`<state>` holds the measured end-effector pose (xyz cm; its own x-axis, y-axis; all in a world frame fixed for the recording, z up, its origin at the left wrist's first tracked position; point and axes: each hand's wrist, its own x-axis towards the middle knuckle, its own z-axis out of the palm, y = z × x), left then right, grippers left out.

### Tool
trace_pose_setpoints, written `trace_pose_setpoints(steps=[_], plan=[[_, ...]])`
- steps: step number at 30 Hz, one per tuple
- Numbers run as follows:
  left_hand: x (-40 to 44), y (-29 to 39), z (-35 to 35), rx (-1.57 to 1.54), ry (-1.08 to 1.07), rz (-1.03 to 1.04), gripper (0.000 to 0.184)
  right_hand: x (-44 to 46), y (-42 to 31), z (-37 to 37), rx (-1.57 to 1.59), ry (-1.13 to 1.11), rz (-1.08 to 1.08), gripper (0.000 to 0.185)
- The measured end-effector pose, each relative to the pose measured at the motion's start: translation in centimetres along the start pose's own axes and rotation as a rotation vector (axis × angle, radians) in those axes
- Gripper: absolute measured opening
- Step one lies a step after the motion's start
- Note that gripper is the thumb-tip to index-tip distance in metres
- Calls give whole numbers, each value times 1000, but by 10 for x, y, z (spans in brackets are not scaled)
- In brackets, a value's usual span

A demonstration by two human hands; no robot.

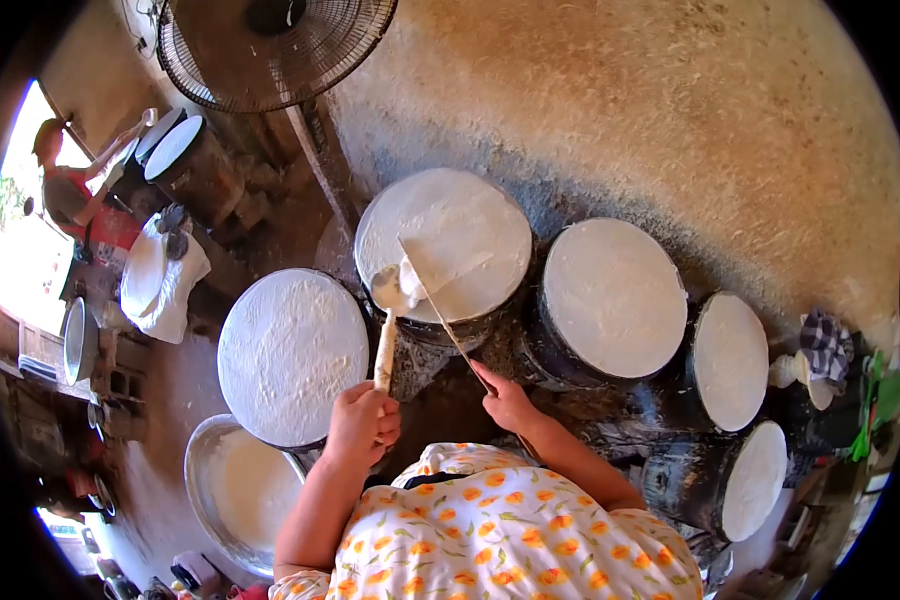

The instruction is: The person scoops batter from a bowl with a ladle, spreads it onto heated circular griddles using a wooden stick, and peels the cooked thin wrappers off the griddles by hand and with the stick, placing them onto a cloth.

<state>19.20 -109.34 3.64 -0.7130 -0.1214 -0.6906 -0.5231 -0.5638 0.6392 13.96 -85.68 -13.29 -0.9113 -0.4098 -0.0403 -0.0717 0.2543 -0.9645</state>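
Observation:
My left hand (362, 424) is closed around the pale, coated handle of a ladle (385, 345). The ladle's bowl is at the front edge of a round drum-top griddle (460, 200) covered in a white layer. In my right hand (510, 404) is a long thin stick (438, 312), slanting up and left across that griddle. Its far part meets a folded lump of white batter (410, 280) beside the ladle's bowl. A darker, smoother strip shows on the griddle near the stick.
White-coated drum tops stand at the left (292, 355) and right (615, 297). A metal basin (255, 485) of pale liquid sits low left. A fan (270, 45) rises behind. Far left, another person (70, 195) reaches over other drums. A rough wall (620, 110) backs the row.

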Motion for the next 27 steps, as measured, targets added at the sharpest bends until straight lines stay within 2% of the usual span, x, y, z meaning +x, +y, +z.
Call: trace_pose_setpoints(steps=[2,4,5,6,8,10,12,14,16,18,19,23,25,26,27], plan=[[-21,8,-19,-49,5,16,5,1,-26,-7,6,6,-69,65],[-45,11,-43,-215,-119,63,19,1,-89,-29,-127,-36,148,64],[-53,6,-47,-220,-117,67,19,2,-94,-35,-250,-7,60,62],[-61,0,-52,-228,-135,124,25,5,-90,-38,-251,-13,60,62],[-67,-8,-53,-257,-144,182,32,12,-82,-44,-534,204,-241,59],[-65,-5,-48,-281,-202,130,30,31,-75,-48,-364,325,-288,61],[-62,-6,-53,-389,-253,88,30,34,-51,-57,-387,247,71,61],[-65,-7,-55,-447,-356,82,33,24,-14,-53,-591,164,205,65],[-72,-6,-60,-461,-342,125,34,1,-6,-44,-750,21,166,68],[-79,-5,-67,-469,-329,160,36,-11,-9,-36,-968,-123,234,68],[-80,-3,-70,-469,-313,220,37,-17,4,-34,-990,-109,134,69],[-96,9,-79,-479,-262,384,39,-24,-16,-45,-961,-255,266,67],[-107,11,-88,-558,-243,472,40,-22,-11,-48,-315,-55,-151,64],[-112,11,-95,-562,-240,479,40,-14,-9,-53,-221,-45,25,62],[-117,10,-103,-587,-262,532,42,3,-17,-55,-264,6,-39,62]])
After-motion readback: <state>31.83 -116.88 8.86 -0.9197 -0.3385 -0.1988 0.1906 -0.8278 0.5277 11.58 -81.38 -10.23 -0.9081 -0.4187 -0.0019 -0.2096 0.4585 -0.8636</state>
